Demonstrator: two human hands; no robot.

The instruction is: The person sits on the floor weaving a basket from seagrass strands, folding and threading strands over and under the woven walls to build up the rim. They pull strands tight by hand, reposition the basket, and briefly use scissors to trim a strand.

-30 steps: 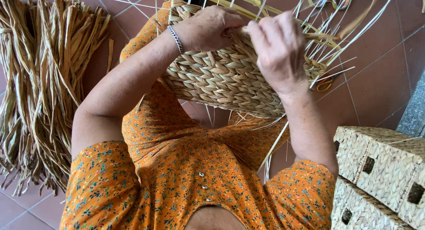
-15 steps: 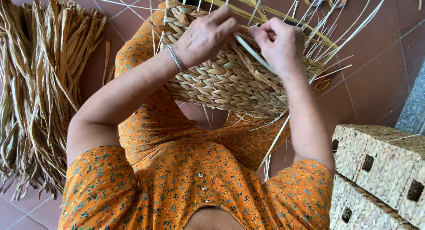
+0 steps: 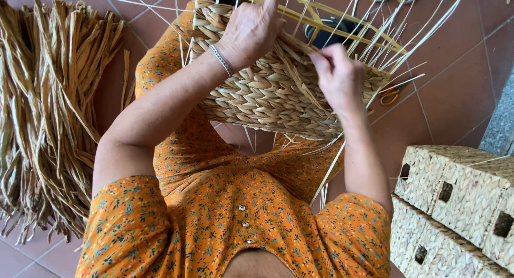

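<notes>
A half-woven straw basket (image 3: 267, 90) rests on the person's lap, loose stakes fanning far and right. The left hand (image 3: 251, 29) presses flat on its far rim; the right hand (image 3: 337, 77) pinches a strand (image 3: 297, 77). Dried straw bundles (image 3: 48, 112) lie left, finished woven boxes (image 3: 455, 203) near right.

Person wears orange short-sleeved dress (image 3: 235, 224) w/ small floral print in green, white & dark dots. Row of small pale buttons (image 3: 245, 224) down front centre. Thin silver beaded bracelet (image 3: 220, 60) on left wrist. Forearms bare, no rings visible.
</notes>
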